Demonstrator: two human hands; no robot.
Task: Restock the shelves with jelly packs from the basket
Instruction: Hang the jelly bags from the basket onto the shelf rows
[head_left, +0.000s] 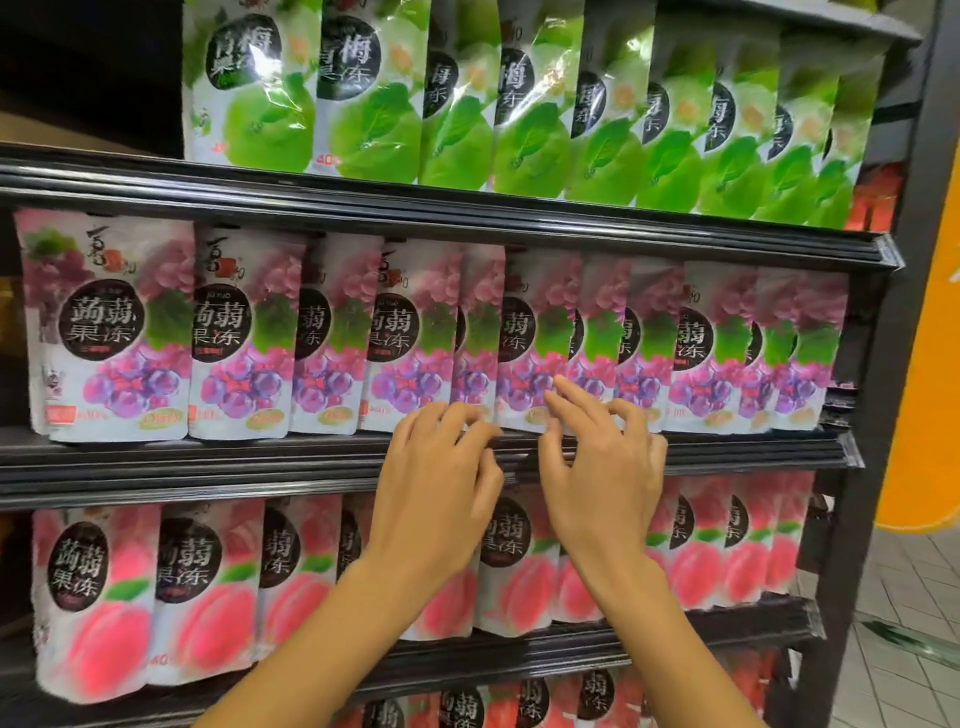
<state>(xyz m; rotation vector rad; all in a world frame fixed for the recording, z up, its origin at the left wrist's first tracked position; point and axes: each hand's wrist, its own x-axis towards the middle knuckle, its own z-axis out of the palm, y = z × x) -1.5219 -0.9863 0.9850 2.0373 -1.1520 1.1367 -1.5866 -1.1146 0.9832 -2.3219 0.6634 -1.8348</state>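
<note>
You were at the middle shelf (208, 462), straightening the row of grape jelly packs (410, 338) that stood overlapping along it; the basket was not in view. To do this well, you needed to nudge the packs by their lower edges, pushing each one upright and faces forward, and keep the pressure light so the soft pouches did not buckle or tip their neighbours. Your left hand (441, 467) sat at the shelf lip with fingers loosely curled against the foot of a pack, apparently gripping nothing. Your right hand (605, 467), just beside it, was likewise empty, its forefinger (569, 392) stretched up onto a pack's face. Both wrists reached up in front of the peach packs (208, 587) on the shelf below.
</note>
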